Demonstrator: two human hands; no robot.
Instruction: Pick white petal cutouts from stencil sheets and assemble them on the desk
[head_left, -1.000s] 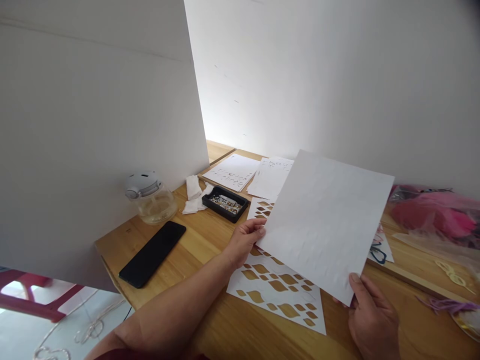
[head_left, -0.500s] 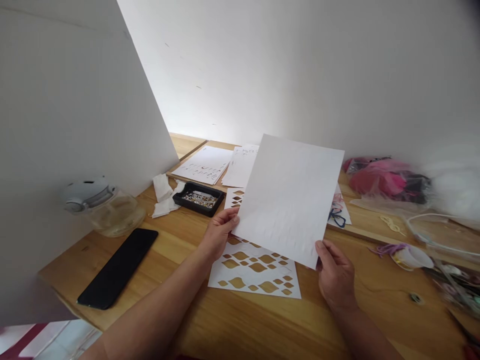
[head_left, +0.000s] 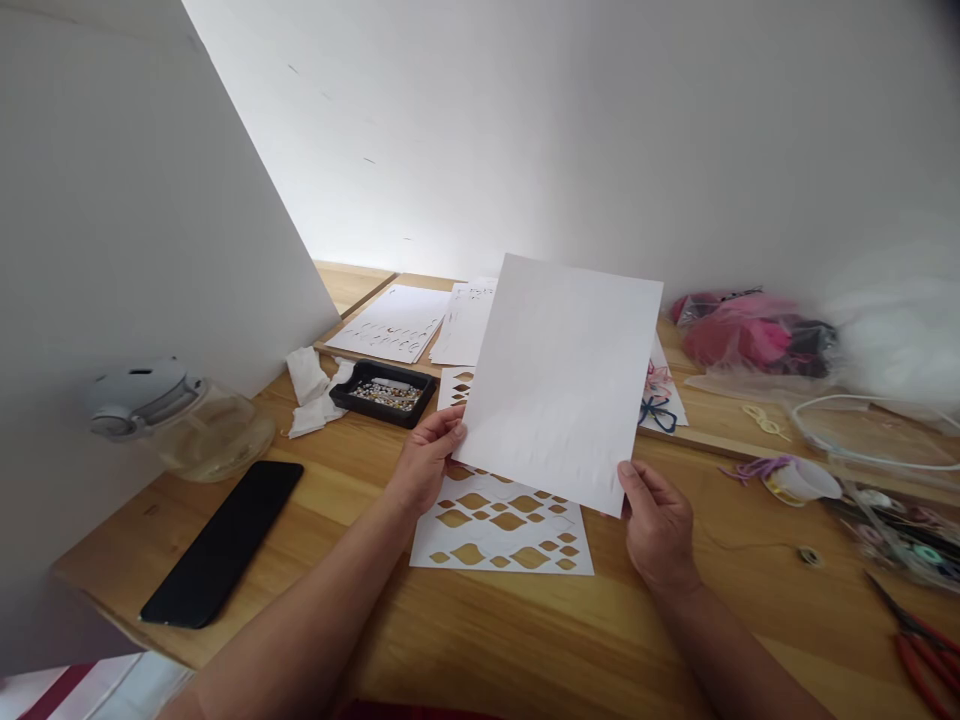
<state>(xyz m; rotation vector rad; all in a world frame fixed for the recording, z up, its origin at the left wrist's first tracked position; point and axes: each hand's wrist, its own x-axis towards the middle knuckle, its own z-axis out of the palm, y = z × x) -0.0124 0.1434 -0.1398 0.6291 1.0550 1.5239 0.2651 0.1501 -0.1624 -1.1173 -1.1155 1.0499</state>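
Note:
A white sheet of paper (head_left: 562, 380) is held up at a tilt over the table, with faint raised marks along its lower part. My left hand (head_left: 429, 455) pinches its lower left edge between thumb and fingers. At the lower right corner my right hand (head_left: 660, 520) grips it the same way. Beneath lies a white cut-out sheet (head_left: 487, 552) with several leaf-shaped holes through which the wood shows. Its upper part is hidden behind the held paper.
Left stand a black phone (head_left: 225, 545), a clear jug with a grey lid (head_left: 187, 420), crumpled tissue (head_left: 307, 385) and a black tray of beads (head_left: 384, 408). Behind lie written papers (head_left: 394, 322). Right are pink bagged material (head_left: 757, 335), a white cup (head_left: 806, 482) and red-handled scissors (head_left: 919, 640).
The view has shifted slightly, so most things sit further left and more of the scissors shows. Both hands keep hold of the paper, which stays at nearly the same tilt.

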